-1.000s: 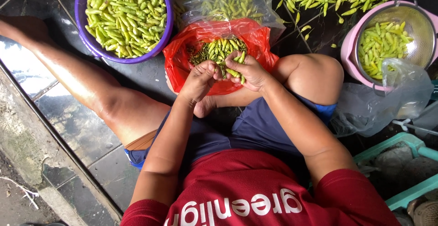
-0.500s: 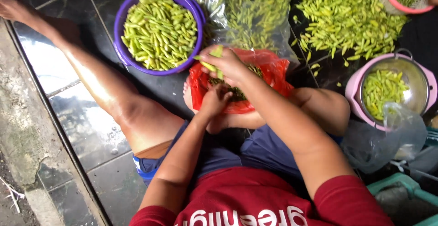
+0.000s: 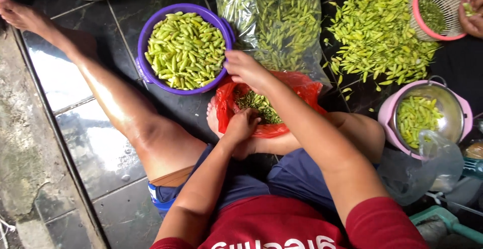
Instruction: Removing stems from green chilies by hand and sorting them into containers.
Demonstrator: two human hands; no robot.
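A large clear plastic bag [image 3: 271, 22] stuffed with green chillies lay on the dark tiled floor [image 3: 95, 148] beyond a crumpled red plastic bag [image 3: 302, 85] of stems in the person's lap, with a round purple plastic basin [image 3: 146, 43] of chillies just to its left. The right hand [image 3: 245, 69] reached over that basin's rim, fingers pinched, though whether its grip held anything could not be told, while the left hand [image 3: 241, 126] clenched the red bag's near edge. To the right sat a loose heap of chillies [image 3: 377, 37], a pink-rimmed metal pot [image 3: 453, 105] and a pink colander [image 3: 437, 7] touched by another person's hand [image 3: 473, 15].
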